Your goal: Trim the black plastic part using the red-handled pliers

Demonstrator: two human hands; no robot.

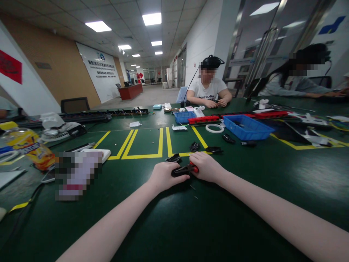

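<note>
Left hand (164, 177) and right hand (206, 166) both close fingers on small black tool with red tip (184, 169); resting on near green desk (174, 218); small black plastic parts (194, 147) just beyond.

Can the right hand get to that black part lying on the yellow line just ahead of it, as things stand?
Probably yes. The black part lies on the green table just beyond the right hand, with nothing between them. But that hand and the left hand both grip a black and red tool, so it would have to let go first.

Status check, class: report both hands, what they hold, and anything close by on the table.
Left hand and right hand both gripping one black tool, red at its right end. Small black parts just beyond. Green table beneath.
</note>
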